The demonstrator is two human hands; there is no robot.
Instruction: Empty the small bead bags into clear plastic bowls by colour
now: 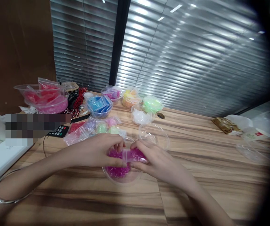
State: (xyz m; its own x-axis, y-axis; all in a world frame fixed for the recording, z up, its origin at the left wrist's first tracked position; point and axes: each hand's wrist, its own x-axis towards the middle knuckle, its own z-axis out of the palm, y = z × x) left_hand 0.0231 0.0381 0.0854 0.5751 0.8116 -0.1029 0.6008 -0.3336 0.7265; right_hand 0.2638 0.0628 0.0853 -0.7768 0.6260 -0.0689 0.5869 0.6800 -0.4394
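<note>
Both my hands grip a small clear zip bag (137, 156) with magenta beads or bits inside; the pieces are too small to name surely. My left hand (106, 150) pinches the bag's zip end between thumb and fingers. Around the filled end, my right hand (150, 157) is closed. Below them stands a clear round plastic bowl (135, 179), with loose magenta pieces (118, 171) heaped on its left side. Whether the bag's mouth is open is hard to make out.
Behind lie several filled bags (88, 128) and a clear lid (164, 138). Bowls of blue bags (99, 106), white bags (141, 116) and red bags (44, 99) stand farther back. At left are a remote (59, 131) and a white box (5, 160); a gold packet (226, 125) lies right.
</note>
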